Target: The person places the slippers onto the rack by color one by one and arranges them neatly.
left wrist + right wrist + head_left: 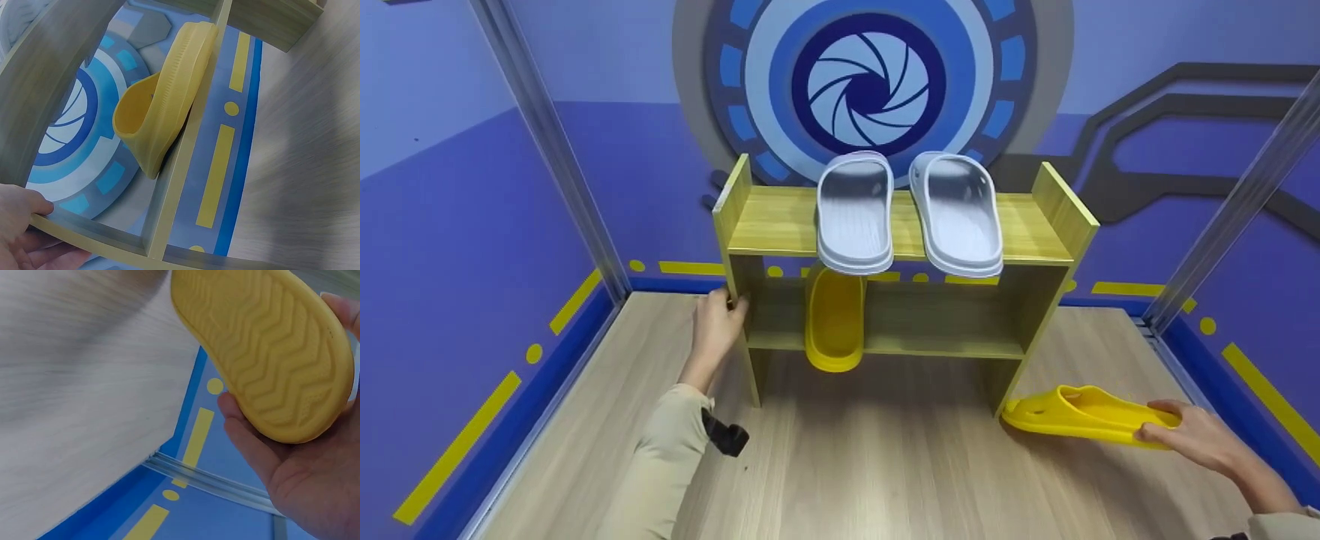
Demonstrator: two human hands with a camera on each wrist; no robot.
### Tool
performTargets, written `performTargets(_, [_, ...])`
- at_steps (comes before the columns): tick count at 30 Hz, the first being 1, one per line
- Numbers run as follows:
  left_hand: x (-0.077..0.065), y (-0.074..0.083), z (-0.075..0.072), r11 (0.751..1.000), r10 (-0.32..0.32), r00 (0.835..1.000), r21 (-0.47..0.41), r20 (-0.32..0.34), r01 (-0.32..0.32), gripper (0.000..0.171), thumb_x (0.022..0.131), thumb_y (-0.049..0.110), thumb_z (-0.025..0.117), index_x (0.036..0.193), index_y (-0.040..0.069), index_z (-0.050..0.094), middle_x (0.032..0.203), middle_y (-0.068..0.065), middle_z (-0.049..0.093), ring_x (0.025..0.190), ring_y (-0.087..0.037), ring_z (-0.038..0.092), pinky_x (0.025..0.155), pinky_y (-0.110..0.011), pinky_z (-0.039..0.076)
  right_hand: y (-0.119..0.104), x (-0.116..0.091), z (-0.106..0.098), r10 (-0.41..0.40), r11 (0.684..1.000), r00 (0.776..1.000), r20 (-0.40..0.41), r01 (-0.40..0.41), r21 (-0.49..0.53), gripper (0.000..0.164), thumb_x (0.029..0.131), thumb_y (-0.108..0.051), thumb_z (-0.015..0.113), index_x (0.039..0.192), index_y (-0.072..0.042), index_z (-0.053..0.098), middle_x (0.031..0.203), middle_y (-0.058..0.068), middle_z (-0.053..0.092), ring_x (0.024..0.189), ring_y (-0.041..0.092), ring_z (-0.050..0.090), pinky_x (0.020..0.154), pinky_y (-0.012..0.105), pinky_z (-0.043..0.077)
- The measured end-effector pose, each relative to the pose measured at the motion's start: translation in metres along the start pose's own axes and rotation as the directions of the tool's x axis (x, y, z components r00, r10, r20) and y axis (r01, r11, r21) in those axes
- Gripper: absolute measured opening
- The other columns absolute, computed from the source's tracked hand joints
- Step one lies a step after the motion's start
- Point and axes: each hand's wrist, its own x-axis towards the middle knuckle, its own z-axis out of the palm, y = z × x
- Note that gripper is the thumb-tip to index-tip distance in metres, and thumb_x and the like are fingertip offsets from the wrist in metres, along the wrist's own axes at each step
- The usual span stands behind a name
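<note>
My right hand [1204,437] grips a yellow slipper [1084,418] by its heel, at the right of a wooden shoe rack. Its toe points left, close by the rack's right leg. In the right wrist view the zigzag sole of this slipper [270,354] faces the camera. My left hand [715,330] holds the left side panel [739,300] of the rack, thumb on one face and fingers on the other. A second yellow slipper [835,319] lies on the lower shelf [945,341], heel toward me. Two grey slippers [855,217] sit side by side on the top shelf [776,217].
The rack stands on a light wood-grain table [870,465]. Behind it rises a blue and purple printed wall [622,172]. Metal posts [547,142] stand at both back corners, and a side wall [435,300] borders the left.
</note>
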Motion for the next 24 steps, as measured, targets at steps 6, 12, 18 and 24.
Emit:
performTargets(6, [0.000, 0.001, -0.001, 1.000, -0.019, 1.000, -0.002, 0.015, 0.019, 0.019, 0.087, 0.010, 0.057, 0.082, -0.008, 0.061, 0.080, -0.024, 0.063, 0.069, -0.034, 0.059, 0.060, -0.046, 0.046, 0.002, -0.003, -0.005, -0.009, 0.998, 0.995, 0.101, 0.003, 0.064, 0.067, 0.089, -0.038, 0.048, 0.119, 0.021, 0.042, 0.095, 0.013, 0.056, 0.082, 0.024, 0.049, 0.066, 0.036, 0.044])
performTargets(12, [0.001, -0.001, 0.000, 1.000, -0.004, 1.000, -0.005, 0.005, 0.004, 0.019, 0.087, 0.009, 0.057, 0.080, -0.008, 0.060, 0.076, -0.023, 0.062, 0.065, -0.032, 0.058, 0.058, -0.045, 0.046, -0.002, 0.000, 0.005, -0.027, 0.983, 0.986, 0.166, -0.004, 0.184, 0.066, 0.089, -0.035, 0.049, 0.123, 0.021, 0.038, 0.091, 0.010, 0.054, 0.081, 0.022, 0.048, 0.068, 0.034, 0.044])
performTargets(18, [0.001, 0.000, 0.000, 1.000, -0.006, 1.000, -0.005, 0.004, 0.006, 0.020, 0.086, 0.010, 0.057, 0.079, -0.008, 0.060, 0.075, -0.022, 0.062, 0.064, -0.031, 0.057, 0.057, -0.045, 0.045, -0.014, 0.006, 0.028, -0.085, 0.974, 0.982, 0.166, 0.046, 0.224, 0.064, 0.088, -0.033, 0.052, 0.125, 0.018, 0.038, 0.094, 0.009, 0.054, 0.082, 0.020, 0.048, 0.069, 0.033, 0.041])
performTargets(24, [0.000, 0.000, 0.000, 1.000, -0.014, 1.000, -0.001, 0.011, 0.014, 0.020, 0.086, 0.011, 0.057, 0.080, -0.008, 0.060, 0.075, -0.022, 0.062, 0.063, -0.030, 0.056, 0.057, -0.045, 0.044, -0.031, 0.014, 0.055, -0.160, 0.949, 0.976, 0.147, 0.111, 0.296, 0.064, 0.086, -0.031, 0.054, 0.128, 0.015, 0.037, 0.099, 0.009, 0.056, 0.083, 0.019, 0.050, 0.071, 0.029, 0.042])
